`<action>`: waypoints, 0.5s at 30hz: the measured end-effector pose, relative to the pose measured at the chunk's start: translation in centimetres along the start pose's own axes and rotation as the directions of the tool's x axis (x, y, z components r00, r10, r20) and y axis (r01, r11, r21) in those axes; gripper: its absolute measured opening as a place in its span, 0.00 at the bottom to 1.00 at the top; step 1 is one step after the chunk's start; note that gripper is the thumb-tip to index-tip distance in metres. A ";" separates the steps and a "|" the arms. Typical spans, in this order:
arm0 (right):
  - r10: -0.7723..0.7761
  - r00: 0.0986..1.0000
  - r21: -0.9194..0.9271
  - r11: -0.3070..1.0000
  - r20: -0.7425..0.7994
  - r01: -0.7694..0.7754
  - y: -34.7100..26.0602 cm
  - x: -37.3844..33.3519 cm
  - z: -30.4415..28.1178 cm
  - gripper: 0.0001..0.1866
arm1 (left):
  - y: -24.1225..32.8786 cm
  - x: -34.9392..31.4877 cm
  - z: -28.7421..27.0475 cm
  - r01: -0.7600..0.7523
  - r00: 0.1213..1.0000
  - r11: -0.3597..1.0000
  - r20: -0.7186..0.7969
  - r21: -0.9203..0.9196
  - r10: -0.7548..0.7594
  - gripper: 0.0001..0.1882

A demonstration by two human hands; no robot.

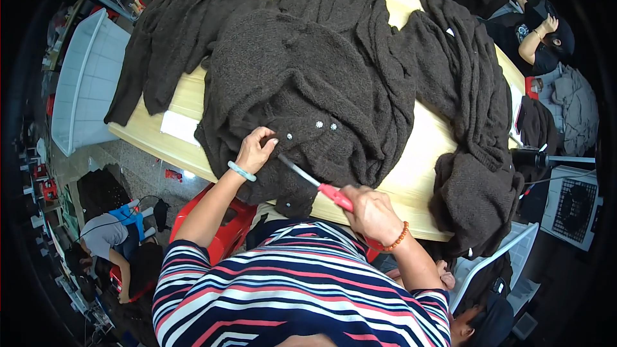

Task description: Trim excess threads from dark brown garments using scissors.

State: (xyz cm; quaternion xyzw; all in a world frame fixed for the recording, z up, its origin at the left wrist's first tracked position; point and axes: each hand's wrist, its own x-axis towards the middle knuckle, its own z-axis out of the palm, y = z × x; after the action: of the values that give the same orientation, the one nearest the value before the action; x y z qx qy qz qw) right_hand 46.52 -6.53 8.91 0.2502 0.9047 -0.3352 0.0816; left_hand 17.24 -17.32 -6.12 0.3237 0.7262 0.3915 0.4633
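A dark brown knitted cardigan (289, 58) lies bunched on the pale wooden table in front of me. Several sparkly round buttons (319, 124) show along its front. My left hand (255, 150), with a pale green bangle at the wrist, pinches the knit at the button edge. In my right hand (373, 213) is a red-handled tool (336, 197) with a long, thin metal shaft. The shaft points up and left, its tip close to the knit just right of my left fingers. I cannot tell whether the tip touches the knit.
More dark knitwear lies on the table (424, 200) to the left (186, 19) and right (469, 83). A white card (180, 127) rests near the left edge. White plastic bins (87, 83) and red stools (209, 222) stand around it. Other people work at both sides.
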 end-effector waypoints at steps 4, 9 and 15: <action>0.141 0.985 0.036 0.990 -0.102 -0.138 1.2 -1.1 0.0 0.10 | 6.1 -0.4 2.1 -0.458 0.823 0.794 -0.149 0.400 0.549 0.18; 0.193 0.975 -0.034 0.980 -0.113 -0.198 0.8 -2.0 -0.2 0.10 | 4.7 2.3 3.9 -0.430 0.875 0.872 -0.131 0.235 0.467 0.03; 0.156 0.981 0.008 0.988 -0.113 -0.156 1.5 -3.1 0.1 0.08 | 4.3 1.7 3.6 -0.360 0.908 0.901 -0.131 0.242 0.398 0.08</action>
State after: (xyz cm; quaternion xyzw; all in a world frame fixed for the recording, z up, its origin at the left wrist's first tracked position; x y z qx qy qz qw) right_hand 49.92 -6.81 8.97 0.3387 0.8857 -0.3125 0.0562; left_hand 20.40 -12.92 -4.03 0.4706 0.7249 0.4216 0.2744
